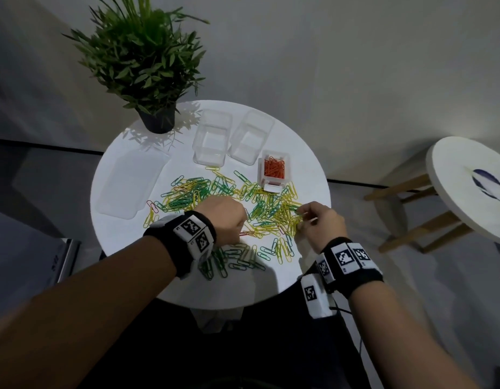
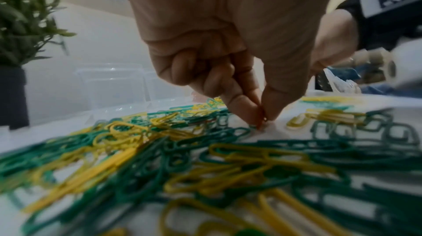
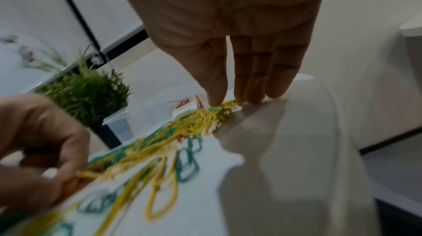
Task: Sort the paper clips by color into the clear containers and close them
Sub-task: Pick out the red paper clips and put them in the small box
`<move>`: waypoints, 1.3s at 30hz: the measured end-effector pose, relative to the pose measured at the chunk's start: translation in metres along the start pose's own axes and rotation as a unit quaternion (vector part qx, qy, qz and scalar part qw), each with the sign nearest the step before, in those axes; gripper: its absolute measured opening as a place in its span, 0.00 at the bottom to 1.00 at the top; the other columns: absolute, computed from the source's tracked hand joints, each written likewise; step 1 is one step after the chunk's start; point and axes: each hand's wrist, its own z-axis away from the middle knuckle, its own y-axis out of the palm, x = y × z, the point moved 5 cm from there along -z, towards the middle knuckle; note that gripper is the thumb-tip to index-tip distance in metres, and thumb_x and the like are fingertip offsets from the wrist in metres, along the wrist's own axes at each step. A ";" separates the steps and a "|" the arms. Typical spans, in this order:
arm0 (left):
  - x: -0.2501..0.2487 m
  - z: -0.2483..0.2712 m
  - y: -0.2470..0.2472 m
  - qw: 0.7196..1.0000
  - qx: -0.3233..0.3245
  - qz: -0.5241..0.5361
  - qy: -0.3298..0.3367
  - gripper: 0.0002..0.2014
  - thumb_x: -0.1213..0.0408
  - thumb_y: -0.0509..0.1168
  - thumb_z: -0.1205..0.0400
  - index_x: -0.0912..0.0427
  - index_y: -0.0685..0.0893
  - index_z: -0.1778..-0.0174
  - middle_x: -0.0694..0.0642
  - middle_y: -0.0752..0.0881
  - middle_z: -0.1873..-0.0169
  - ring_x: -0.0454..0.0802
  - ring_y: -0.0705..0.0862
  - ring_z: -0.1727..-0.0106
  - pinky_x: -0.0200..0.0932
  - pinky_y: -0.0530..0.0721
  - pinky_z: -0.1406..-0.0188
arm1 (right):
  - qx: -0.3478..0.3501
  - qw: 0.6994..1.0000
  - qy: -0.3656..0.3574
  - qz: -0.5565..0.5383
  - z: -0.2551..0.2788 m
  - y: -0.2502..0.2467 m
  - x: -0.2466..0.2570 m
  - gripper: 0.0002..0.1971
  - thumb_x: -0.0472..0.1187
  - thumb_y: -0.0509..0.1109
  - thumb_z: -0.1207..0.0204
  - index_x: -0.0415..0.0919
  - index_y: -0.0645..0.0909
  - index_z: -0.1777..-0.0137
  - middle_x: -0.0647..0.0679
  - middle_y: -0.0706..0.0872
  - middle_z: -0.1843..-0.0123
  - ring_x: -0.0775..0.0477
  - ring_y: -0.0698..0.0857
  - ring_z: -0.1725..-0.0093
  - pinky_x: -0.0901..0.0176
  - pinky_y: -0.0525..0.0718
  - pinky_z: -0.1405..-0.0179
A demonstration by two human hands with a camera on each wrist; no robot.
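- Head view: a person bends over a round white table [image 1: 305, 164], both hands in a heap of yellow and green paper clips [image 1: 215, 197]. The left hand [image 1: 226, 217] pinches a reddish clip [image 1: 246, 233] at the heap's near side. The right hand [image 1: 319, 223] reaches into the yellow clips at the right edge, fingers bent down; whether it has hold of any cannot be told from here. One clear container [image 1: 273, 171] behind the heap holds the red clips, its lid open. Two empty containers [image 1: 212, 141] stand beside it, near a potted plant [image 1: 142, 60]. A flat clear tray [image 1: 131, 186] lies to the left.
- Left wrist view: forefinger and thumb of the left hand [image 2: 228, 59] close tip to tip on a thin reddish wire at the tabletop; the other fingers curl in. Judged from this, the red sorting is nearly done, with yellow and green not yet begun. The next move calls for lifting that clip free of its neighbours and carrying it to the red box.
- Right wrist view: the right hand [image 3: 239, 59] hangs with fingers straight and close together, tips touching the yellow clips; no grip shows. The picture is blurred, and the containers behind are barely legible.
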 end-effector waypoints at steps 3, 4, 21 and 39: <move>0.016 0.003 0.001 0.993 -0.011 0.114 -0.021 0.04 0.66 0.63 0.30 0.55 0.82 0.68 0.46 0.82 0.71 0.47 0.80 0.63 0.38 0.71 0.72 | 0.005 0.998 -0.051 0.029 0.007 0.005 0.009 0.10 0.29 0.71 0.28 0.44 0.86 0.53 0.50 0.82 0.55 0.53 0.80 0.61 0.68 0.79 0.57; 0.021 0.004 0.000 0.989 -0.019 0.143 -0.026 0.03 0.65 0.65 0.30 0.54 0.83 0.69 0.45 0.84 0.71 0.45 0.81 0.64 0.37 0.72 0.71 | -0.003 0.997 -0.071 0.039 0.009 0.006 0.013 0.08 0.30 0.71 0.28 0.44 0.86 0.55 0.51 0.80 0.56 0.54 0.78 0.62 0.69 0.77 0.59; 0.052 0.007 0.017 0.872 -0.019 0.483 -0.081 0.06 0.77 0.67 0.24 0.69 0.89 0.55 0.56 0.87 0.74 0.52 0.88 0.65 0.37 0.84 0.71 | 0.082 0.988 -0.053 0.123 0.006 0.021 0.023 0.04 0.43 0.77 0.28 0.45 0.86 0.61 0.51 0.88 0.60 0.49 0.85 0.57 0.60 0.84 0.55; 0.046 0.017 -0.017 0.973 -0.064 0.215 -0.053 0.14 0.72 0.63 0.20 0.55 0.88 0.44 0.54 0.88 0.53 0.52 0.85 0.47 0.37 0.77 0.51 | 0.091 0.991 -0.085 0.050 0.000 0.017 0.043 0.13 0.27 0.62 0.27 0.44 0.83 0.56 0.49 0.88 0.59 0.47 0.86 0.57 0.60 0.82 0.54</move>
